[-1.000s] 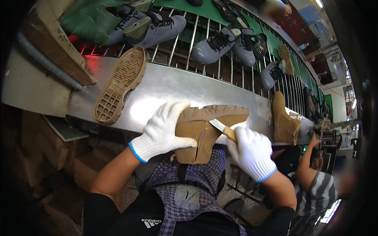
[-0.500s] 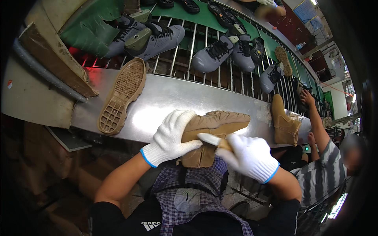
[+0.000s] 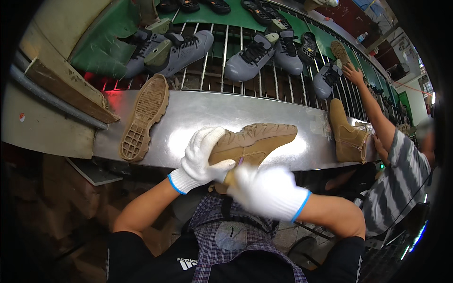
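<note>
The left hand [image 3: 204, 155] in a white glove grasps the tan boot [image 3: 255, 141] on its side, just above the blurred right hand [image 3: 266, 191], whose grip I cannot tell. A tan sole [image 3: 144, 118] lies on the steel tabletop [image 3: 207, 111] to the left.

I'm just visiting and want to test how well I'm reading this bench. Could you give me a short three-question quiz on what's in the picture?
1. True or false: the left hand and the right hand both wear white gloves.
2. What do both hands hold? A) a grey shoe B) a tan boot C) a loose sole
3. What lies tread-up on the metal shelf, to the left of the hands?

Key
1. True; both gloves are white with blue cuffs.
2. B; the left fingers wrap its upper, and the blurred right hand covers its near end.
3. A tan sole. Grey shoes sit farther back on the wire rack.
</note>
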### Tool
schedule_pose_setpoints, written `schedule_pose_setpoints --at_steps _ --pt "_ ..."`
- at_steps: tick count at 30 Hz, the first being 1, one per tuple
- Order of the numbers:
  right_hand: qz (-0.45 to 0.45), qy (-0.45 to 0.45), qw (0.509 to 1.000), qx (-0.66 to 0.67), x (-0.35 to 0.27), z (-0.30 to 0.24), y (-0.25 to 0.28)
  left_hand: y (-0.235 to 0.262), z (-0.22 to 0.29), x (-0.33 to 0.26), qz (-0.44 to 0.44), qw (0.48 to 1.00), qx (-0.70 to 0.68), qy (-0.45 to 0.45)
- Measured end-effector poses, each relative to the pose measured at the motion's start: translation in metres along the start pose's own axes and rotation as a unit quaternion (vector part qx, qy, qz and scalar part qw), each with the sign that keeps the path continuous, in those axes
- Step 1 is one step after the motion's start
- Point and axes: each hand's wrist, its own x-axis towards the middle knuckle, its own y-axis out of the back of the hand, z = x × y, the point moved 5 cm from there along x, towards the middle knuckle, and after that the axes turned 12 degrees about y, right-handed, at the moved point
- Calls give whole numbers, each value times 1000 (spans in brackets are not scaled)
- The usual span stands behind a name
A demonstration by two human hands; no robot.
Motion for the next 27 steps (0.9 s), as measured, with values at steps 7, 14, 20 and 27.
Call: schedule_pose_setpoints --at_steps 7,14,20,27 --pt "60 3 998 -9 -35 13 25 10 15 19 -67 993 97 18" --pt "122 -150 978 -74 -60 79 36 -14 41 67 -270 948 159 51" --pt "246 -168 954 -18 -75 105 11 -13 49 69 -247 954 162 -51" --pt "249 -110 961 -50 -92 101 38 -12 59 79 -274 937 198 -92"
